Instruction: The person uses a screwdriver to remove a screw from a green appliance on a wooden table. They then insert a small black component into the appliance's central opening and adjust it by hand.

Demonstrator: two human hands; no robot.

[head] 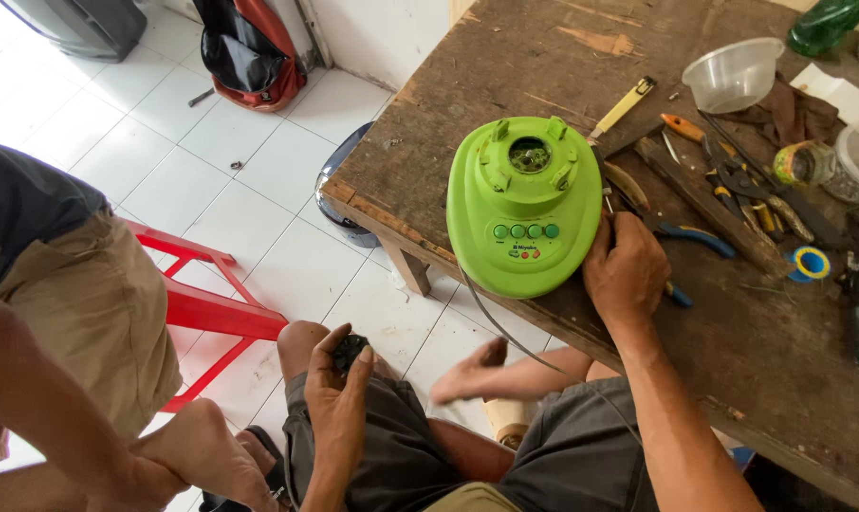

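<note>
Right hand [625, 268] rests on the wooden table [505, 57], fingers curled together and pressed against the right side of the green blender base [524, 204]. Whether they pinch anything there I cannot tell. The base sits upright near the table's front edge, just left of those fingers, 4 green buttons facing the person. A grey cord [505, 327] runs down from the base, below the fingers, toward the lap.

Left hand [337, 393] lies on the left knee, fingers and thumb wrapped around a small black part [348, 351], gripping it.

Beyond the right-hand fingertips: blue-handled pliers [700, 237], a yellow-handled tool [622, 107], an orange-handled screwdriver [683, 126]. Further out, a clear plastic bowl [733, 76] and a roll of blue tape [812, 263].

Left of the left-hand fingers, a red plastic stool [206, 308] stands on the white tiled floor [164, 142]. Another person in tan shorts [88, 313] sits at the far left, their hand [206, 450] low, near the gripping fingers.
</note>
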